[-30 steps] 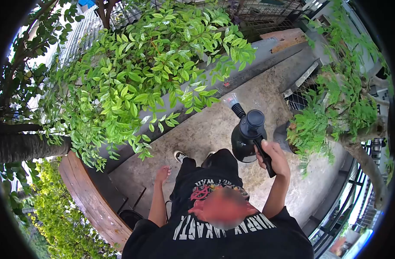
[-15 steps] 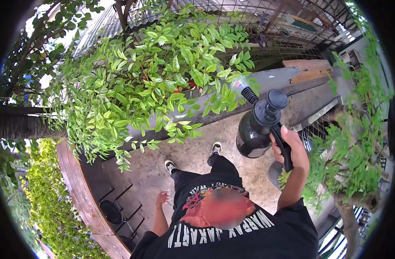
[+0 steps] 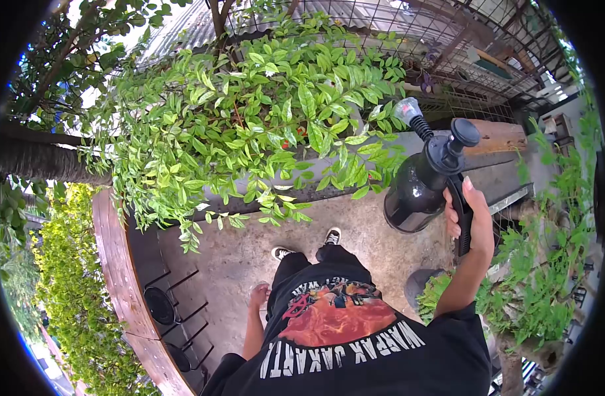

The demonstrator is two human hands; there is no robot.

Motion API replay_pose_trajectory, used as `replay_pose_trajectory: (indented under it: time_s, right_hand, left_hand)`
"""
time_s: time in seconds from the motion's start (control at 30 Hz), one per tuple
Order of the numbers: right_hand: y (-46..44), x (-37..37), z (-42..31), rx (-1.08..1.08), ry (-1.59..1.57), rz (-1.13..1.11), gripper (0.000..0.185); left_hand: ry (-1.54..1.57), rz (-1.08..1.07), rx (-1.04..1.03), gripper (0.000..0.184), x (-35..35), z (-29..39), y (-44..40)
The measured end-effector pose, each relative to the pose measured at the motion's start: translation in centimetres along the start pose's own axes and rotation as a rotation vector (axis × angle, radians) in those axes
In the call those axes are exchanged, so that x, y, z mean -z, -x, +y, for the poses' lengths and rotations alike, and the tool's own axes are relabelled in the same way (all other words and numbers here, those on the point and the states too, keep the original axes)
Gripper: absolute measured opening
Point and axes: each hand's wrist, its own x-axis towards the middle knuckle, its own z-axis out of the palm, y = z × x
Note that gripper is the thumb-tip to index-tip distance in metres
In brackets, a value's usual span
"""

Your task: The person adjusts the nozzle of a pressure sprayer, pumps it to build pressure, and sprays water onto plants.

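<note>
My right hand [image 3: 472, 210] is closed around the handle of a pump spray bottle [image 3: 418, 191]. The bottle has a dark, glossy body, a round black pump knob on top and a ribbed neck ending in a clear nozzle. It is tilted, with the nozzle toward the leafy shrub [image 3: 249, 125], close to its right-hand branches. Down beside my dark trousers hangs my left hand [image 3: 259, 294]. Its fingers look loosely bent and apart, with nothing visible in them, though part of the hand is hard to make out.
A low grey ledge [image 3: 249, 179] runs under the shrub, with a wire mesh fence [image 3: 395, 30] behind. On the left, a wooden counter [image 3: 114, 244] stands over black stools [image 3: 158, 305]. Green foliage [image 3: 540, 264] hangs at right. My shoes stand on the concrete floor [image 3: 216, 264].
My right hand and the spray bottle have shifted right and slightly up in view. My left hand has come nearer my trousers. The whole view has moved a little.
</note>
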Motion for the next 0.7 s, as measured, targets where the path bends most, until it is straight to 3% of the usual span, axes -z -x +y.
replay_pose_trajectory:
  time_s: [0.17,0.4,0.57,0.7]
  right_hand:
    - [-1.0,-0.6,-2.0,-0.070,-0.060,-0.073,0.050]
    - [-3.5,-2.3,-6.9,-0.046,0.141,0.030,0.051]
    - [-8.1,-1.1,-11.5,-0.075,0.183,-0.021,0.052]
    - [-13.8,0.9,-13.6,-0.040,0.490,-0.202,0.048]
  left_hand:
    - [0.317,-0.035,0.082,0.026,1.9,-1.5,-4.3]
    - [0.224,-0.038,0.079,0.026,2.4,-2.5,-6.1]
    - [0.209,0.017,0.154,0.026,2.2,-4.7,-5.1]
    - [0.283,0.106,0.248,0.026,-0.1,-4.5,-4.7]
